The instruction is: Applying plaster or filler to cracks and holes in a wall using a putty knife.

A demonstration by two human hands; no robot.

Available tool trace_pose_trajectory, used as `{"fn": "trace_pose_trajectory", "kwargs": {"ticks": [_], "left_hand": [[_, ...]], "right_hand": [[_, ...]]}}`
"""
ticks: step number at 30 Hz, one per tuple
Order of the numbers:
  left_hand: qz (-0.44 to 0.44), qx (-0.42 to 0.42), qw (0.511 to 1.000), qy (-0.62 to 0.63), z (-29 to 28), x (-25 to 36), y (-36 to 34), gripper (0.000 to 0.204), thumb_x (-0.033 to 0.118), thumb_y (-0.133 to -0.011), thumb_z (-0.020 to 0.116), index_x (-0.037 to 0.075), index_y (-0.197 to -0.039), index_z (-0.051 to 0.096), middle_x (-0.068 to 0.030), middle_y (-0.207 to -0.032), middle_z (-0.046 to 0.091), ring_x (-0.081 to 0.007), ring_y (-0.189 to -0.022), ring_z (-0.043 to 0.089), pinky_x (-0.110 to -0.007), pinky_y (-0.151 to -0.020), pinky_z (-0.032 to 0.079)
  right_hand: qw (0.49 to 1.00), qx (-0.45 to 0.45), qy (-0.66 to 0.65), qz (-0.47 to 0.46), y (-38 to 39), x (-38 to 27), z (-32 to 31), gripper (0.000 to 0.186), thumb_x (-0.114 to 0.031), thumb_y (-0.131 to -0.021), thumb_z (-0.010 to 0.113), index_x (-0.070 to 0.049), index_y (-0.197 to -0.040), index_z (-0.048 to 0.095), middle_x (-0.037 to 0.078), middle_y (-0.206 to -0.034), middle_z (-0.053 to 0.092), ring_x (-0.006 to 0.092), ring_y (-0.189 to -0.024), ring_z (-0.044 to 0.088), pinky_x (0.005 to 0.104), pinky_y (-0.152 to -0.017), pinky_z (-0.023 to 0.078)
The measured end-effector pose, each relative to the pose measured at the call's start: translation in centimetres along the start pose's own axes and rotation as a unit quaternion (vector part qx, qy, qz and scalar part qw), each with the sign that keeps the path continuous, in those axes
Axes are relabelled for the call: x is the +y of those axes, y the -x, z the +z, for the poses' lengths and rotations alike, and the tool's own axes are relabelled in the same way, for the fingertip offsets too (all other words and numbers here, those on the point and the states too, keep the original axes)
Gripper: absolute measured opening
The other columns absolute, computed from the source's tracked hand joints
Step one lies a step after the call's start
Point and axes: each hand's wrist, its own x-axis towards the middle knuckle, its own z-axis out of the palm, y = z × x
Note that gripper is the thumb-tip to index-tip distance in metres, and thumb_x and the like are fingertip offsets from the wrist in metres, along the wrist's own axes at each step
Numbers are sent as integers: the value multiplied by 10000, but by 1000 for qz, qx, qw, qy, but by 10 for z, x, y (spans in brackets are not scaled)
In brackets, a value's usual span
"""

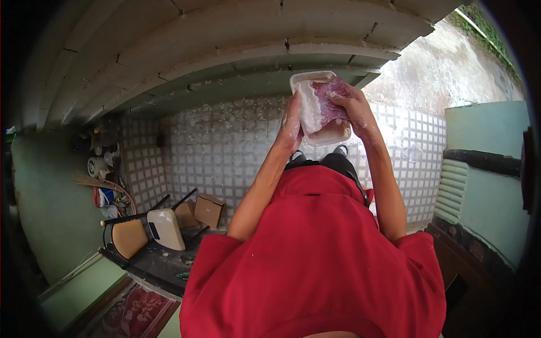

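Note:
Up ahead of my chest I hold a white rectangular tub [328, 138]. My left hand [291, 125] is closed on its left side, the fingers partly out of sight behind it. Across its top lies a flat purple-pink piece [331, 100], like a cloth or mesh, with a ragged edge. My right hand [358, 110] grips this piece from the right, thumb on top. White, paste-like matter [309, 107] covers the left part of the tub, and white smears show on both hands.
A chair [164, 228] with pale cushions stands at lower left beside cardboard boxes [209, 210]. Buckets, a hose and other clutter [107, 194] line the left wall. Grey-white tiled floor [220, 152] spreads below. A pale green wall [487, 180] rises at right; a ridged roof [225, 39] hangs ahead.

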Motion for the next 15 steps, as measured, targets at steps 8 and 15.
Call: {"fn": "trace_pose_trajectory", "kwargs": {"ticks": [8, 15], "left_hand": [[-13, 9, 1000, 18, 5, 3, -7, 660, 581, -936, 457, 95, -1383, 421, -62, -1319, 534, -207, -1201, 525, -371, -1032, 414], [-9, 30, 998, 47, 16, -4, -37, 717, 597, -932, 445, 80, -1424, 373, -76, -1384, 484, -230, -1256, 481, -378, -1062, 388]], "right_hand": [[995, 59, -80, -13, 5, 1, -23, 157, -66, -883, 579, 14, -1016, 605, 53, -811, 652, 92, -594, 600, 220, -485, 472], [986, 37, -156, 42, 5, 7, -55, 323, -87, -861, 618, -7, -1161, 533, 65, -1009, 643, 157, -861, 662, 321, -722, 564]]}}
